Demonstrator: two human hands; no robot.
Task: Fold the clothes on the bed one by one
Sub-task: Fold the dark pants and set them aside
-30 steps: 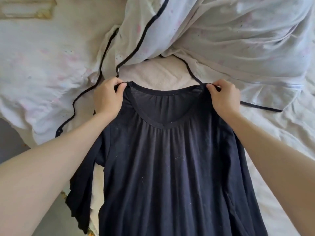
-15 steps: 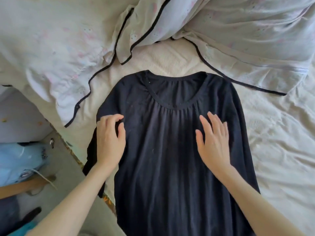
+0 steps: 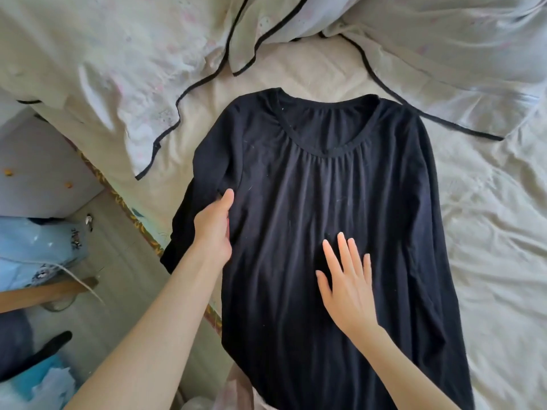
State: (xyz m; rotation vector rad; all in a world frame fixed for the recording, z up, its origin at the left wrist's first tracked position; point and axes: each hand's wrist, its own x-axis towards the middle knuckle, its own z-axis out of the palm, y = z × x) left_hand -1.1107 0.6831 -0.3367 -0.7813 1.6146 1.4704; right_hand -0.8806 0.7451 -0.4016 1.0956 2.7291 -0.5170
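- Head view. A black long-sleeved top (image 3: 340, 217) lies face up on the bed (image 3: 488, 232), neckline toward the far side, its body spread flat.
- The left hand (image 3: 214, 229) sits at the underarm seam, thumb on top of the cloth; its fingers are hidden, so whether it grasps the cloth cannot be told.
- The right hand (image 3: 347, 284) rests flat on the chest panel, fingers straight and spread, grasping nothing.
- Risk: the left sleeve (image 3: 189, 208) hangs over the bed edge; its weight could drag the top sideways and skew any fold.
- Risk: loose gathers below the neckline may crease if folded without smoothing.
- A white duvet with black piping (image 3: 148, 84) lies bunched near the collar and could snag the cloth.
- Containers: none is clearly visible.
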